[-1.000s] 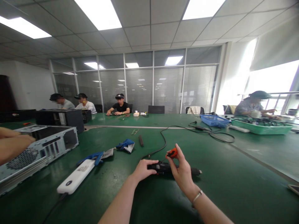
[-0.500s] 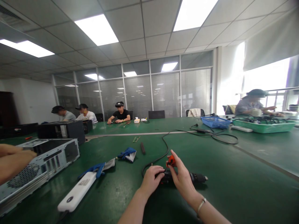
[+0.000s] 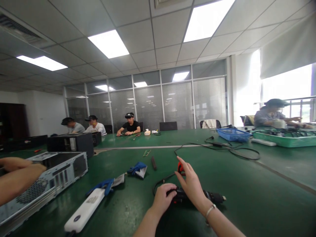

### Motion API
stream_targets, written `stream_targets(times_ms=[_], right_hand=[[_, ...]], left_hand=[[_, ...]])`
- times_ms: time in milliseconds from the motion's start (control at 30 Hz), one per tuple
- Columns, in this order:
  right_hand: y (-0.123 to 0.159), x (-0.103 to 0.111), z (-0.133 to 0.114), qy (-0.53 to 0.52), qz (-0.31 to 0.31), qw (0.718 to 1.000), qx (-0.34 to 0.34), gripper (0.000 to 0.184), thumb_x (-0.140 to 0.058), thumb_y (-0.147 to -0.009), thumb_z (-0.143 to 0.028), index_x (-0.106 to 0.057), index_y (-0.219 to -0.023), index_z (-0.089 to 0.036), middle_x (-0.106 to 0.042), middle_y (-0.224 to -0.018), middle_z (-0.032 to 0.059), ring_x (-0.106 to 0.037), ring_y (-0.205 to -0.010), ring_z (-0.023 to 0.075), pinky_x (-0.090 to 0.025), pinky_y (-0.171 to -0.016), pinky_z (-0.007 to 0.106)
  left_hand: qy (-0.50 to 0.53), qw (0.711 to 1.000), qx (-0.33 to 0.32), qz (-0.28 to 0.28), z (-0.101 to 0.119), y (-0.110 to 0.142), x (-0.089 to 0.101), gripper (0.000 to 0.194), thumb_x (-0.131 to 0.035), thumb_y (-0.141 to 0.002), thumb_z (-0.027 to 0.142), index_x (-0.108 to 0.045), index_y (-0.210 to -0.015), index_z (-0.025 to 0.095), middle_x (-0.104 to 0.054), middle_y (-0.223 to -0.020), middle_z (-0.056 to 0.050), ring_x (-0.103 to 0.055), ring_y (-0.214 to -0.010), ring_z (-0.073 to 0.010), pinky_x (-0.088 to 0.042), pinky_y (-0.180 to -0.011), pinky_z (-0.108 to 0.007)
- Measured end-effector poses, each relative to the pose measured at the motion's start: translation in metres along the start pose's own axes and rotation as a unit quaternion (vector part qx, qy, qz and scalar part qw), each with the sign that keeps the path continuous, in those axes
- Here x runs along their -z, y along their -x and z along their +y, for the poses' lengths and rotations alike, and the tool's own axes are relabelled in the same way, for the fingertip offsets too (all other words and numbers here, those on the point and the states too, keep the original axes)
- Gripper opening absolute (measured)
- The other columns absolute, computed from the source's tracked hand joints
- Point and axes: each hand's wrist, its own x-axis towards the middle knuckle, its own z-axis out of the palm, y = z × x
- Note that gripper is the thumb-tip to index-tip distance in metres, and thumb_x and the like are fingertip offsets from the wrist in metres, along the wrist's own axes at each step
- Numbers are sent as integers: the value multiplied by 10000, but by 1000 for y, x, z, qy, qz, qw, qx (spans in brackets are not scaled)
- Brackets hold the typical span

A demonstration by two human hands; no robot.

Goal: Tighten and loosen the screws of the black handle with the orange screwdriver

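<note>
Power tool [image 3: 213, 197] lies on the tabletop [image 3: 128, 207], right of the frame's lower centre, its rear held in the curled left grip [image 3: 165, 197]. The right grip [image 3: 192, 184], narrowed to a pinch, holds a red-orange piece [image 3: 180, 167] above; steady left pressure should prevent rolling.

What seems a power tool [image 3: 215, 197] lies right of the computer case [image 3: 64, 177].

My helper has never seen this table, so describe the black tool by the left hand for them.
On the big green table, find the near side, where two bare hands work. The long black tool lies crosswise there, its left part at the left hand. Its pale tip, at the right end, sets it apart from the plain dark bar farther back.
</note>
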Motion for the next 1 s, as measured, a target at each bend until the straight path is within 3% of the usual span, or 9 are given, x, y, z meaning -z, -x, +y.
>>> stream_targets(times_ms=[167, 333, 500, 700, 900, 1000], right_hand=[[12, -2, -1, -20, 48, 998, -28, 541, -441, -909, -214, -340, -1440, -237, -599, -916, 53, -605, -711, 164, -559, -647, 287], [21, 3, -5, -12, 1, 999, -31, 564, -421, -921, -228, -274, -1465, -239, -603, -1050, 78, -622, -871, 189, -557, -727, 304], [23, 4, -3, 16, -25, 998, -54, 567, -476, -896, -250, -321, -1441, -268, -601, -987, 64, -626, -799, 199, -561, -693, 326], [27, 1, -5, -15, -37, 998, -45, 581, -392, -917, -191, -237, -1474, -249, -605, -1104, 88, -623, -940, 206, -548, -782, 333], [30, 0, -3, -2, -53, 995, -81, 579, -434, -905, -234, -272, -1459, -274, -589, -1092, 79, -616, -908, 212, -538, -807, 366], [30, -1, -3, -27, -57, 995, -77, 582, -398, -914, -204, -240, -1469, -275, -580, -1152, 78, -594, -1010, 212, -516, -869, 362]], left_hand=[[-7, 1000, 1, -20, 3, 0, 2, 249, -586, -812, 210, -727, -1017, 230, -708, -1107, -33, -637, -1057, -222, -464, -1008, -356], [-18, 999, -11, -24, 3, 0, 2, 268, -573, -826, 194, -715, -1050, 229, -700, -1125, -24, -627, -1075, -208, -454, -1019, -345], [-3, 1000, -14, -25, 1, 2, 2, 269, -588, -822, 182, -715, -1055, 228, -696, -1132, -18, -625, -1074, -190, -443, -1026, -317], [-19, 999, 4, -29, 5, 5, 5, 361, -707, -711, 172, -710, -1068, 226, -676, -1168, -34, -606, -1094, -219, -425, -1037, -331], [-71, 996, 31, -43, 5, 6, 9, 582, -748, -688, 285, -598, -1249, 239, -661, -1182, -55, -595, -1091, -253, -420, -1018, -379], [-93, 993, 48, -46, 4, 5, 10, 540, -750, -686, 346, -633, -1198, 220, -669, -1163, -67, -604, -1067, -264, -430, -993, -380]])
